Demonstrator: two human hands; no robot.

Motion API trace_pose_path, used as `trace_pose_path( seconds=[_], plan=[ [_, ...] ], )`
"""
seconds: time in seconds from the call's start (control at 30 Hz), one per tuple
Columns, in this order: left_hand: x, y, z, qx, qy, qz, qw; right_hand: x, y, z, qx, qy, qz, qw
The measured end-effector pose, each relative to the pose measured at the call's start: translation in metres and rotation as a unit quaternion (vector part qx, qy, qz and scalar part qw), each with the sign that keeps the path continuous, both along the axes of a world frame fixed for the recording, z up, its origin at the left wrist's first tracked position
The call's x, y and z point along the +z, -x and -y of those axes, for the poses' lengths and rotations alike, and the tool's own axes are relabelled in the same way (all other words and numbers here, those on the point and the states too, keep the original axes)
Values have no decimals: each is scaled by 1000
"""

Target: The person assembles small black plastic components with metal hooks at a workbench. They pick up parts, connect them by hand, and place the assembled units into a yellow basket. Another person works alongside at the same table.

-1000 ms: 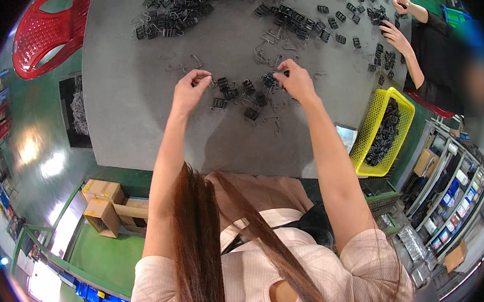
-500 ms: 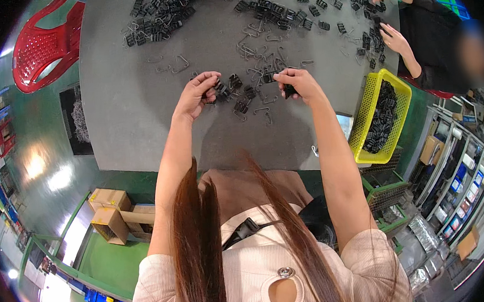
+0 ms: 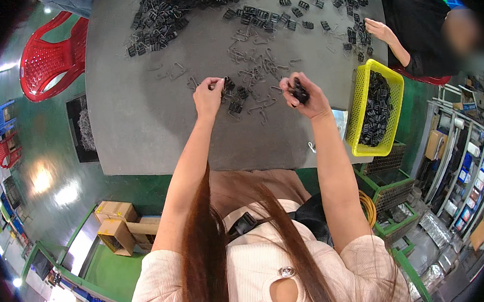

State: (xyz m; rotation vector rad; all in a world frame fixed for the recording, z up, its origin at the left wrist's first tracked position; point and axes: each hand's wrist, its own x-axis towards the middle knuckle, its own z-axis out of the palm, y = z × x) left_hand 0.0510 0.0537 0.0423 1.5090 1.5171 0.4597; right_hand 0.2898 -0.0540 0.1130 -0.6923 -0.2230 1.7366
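Nearest, one yellow basket [image 3: 370, 151] sits by the right edge of the tabletop [image 3: 140, 135], piled with black buckles [image 3: 378, 110] I can't count. Farther up, I have the right hand [image 3: 294, 91] closed around a held bunch [image 3: 299, 94] of buckles, its number hidden by fingers. The left hand [image 3: 221, 84] has its fingertips bent in at a loose cluster [image 3: 242, 92], perhaps three buckles; I can't tell whether it grips one. I judge the step to be gathering buckles by hand; next calls for a clean pinch, free of the loose wire hooks [image 3: 255, 73], over ten, just beyond. Farthest, one dark heap [image 3: 159, 16] defies counting, and two co-worker's hands [image 3: 378, 30] work far right.
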Motion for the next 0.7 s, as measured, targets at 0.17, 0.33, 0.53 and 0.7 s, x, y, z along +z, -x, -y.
trace_pose_path(
  seconds=[0.17,0.33,0.53,0.7],
  plan=[
    [-19,-8,5,-43,-48,-132,989,1,-8,12,10,79,99,992],
    [-33,-19,2,-126,-6,-144,981,-21,15,-13,153,189,342,908],
    [-4,24,-40,-41,371,109,921,-60,66,-34,240,60,747,618],
    [11,68,-60,-112,347,132,922,-86,77,-39,290,-11,804,519]
  ],
)
